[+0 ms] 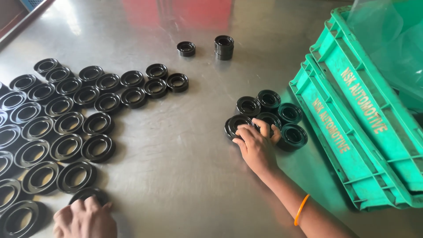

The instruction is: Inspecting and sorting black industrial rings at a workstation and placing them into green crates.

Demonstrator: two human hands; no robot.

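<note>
Two green plastic crates (pixel 352 132) stand stacked at the right. Six black rubber seals (pixel 269 99) cluster beside them — three more (pixel 186 48) sit apart.

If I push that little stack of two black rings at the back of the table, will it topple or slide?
The stack would probably slide: the metal table looks smooth and shiny. Its top ring might shift off, since it seems only to rest there. Lying flat, neither should roll.
</note>
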